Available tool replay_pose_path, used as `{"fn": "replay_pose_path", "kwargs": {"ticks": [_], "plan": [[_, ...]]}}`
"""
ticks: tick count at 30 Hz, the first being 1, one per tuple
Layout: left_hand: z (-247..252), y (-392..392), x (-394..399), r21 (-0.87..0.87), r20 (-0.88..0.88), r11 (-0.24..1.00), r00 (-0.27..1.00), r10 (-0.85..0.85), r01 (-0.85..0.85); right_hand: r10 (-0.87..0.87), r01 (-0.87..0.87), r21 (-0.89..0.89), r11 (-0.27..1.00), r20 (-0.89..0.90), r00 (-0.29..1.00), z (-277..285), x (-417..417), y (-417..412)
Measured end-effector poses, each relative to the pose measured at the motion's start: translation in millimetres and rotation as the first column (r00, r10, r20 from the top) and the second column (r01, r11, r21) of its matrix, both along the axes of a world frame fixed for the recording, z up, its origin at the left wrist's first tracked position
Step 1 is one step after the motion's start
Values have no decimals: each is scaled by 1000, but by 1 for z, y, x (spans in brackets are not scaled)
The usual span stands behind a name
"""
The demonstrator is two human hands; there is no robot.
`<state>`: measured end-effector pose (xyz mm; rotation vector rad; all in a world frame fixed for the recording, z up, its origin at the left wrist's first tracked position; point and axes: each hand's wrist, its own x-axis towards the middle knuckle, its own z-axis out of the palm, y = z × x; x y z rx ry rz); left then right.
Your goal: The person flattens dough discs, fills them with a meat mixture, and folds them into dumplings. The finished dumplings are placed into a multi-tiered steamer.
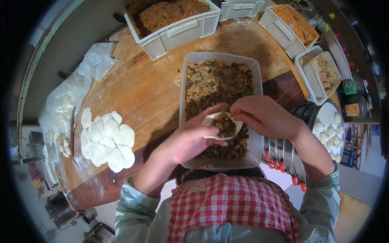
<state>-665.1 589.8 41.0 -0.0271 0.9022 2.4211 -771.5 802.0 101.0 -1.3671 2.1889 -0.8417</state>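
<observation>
My left hand [194, 136] cradles a round dough wrapper [209, 119] with brown chopped filling [224, 124] in its middle, the thumb resting at the filling's edge. Thumb and fingertips of my right hand [258, 117] pinch the wrapper's upper right rim. Something thin shows near those fingertips, too small to make out. Both hands are above a translucent plastic tub [183, 91] of chopped filling [218, 79], whose middle they partly hide. Further left, a pile of flat floured dough wrappers [108, 139] lies overlapping on the wooden worktop [146, 88].
White crates [179, 33] [281, 30] of filling stand at the back. Stacked steamer trays [282, 152] at the right carry several pleated buns [331, 132]. Smaller tubs [319, 76] sit behind them. A plastic bag [67, 94] and a rolling pin [72, 133] lie at the left.
</observation>
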Motion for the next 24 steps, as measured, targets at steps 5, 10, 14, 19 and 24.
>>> {"fn": "replay_pose_path", "kwargs": {"ticks": [5, 10, 14, 19, 24], "plan": [[-1, 16, 9, -349, -73, 928, 992, 107, -126, 4, -17, -113, 993, -114, 993, -7, 2, -12], [1, 11, 5, -303, -13, 953, 1000, -6, 2, -43, 45, -23, 999, 78, 996, 7, 5, -10], [3, 15, -9, -341, 38, 940, 999, -8, 20, 22, -22, 9, 1000, 4, 1000, -1, 0, -8], [9, 15, 0, -156, -80, 981, 991, 106, -118, -29, 28, -6, 1000, -107, 994, 9, 1, 0], [9, 33, -5, -382, -83, 893, 971, 224, -238, -76, 55, -122, 991, -178, 981, 4, 0, -10]]}}
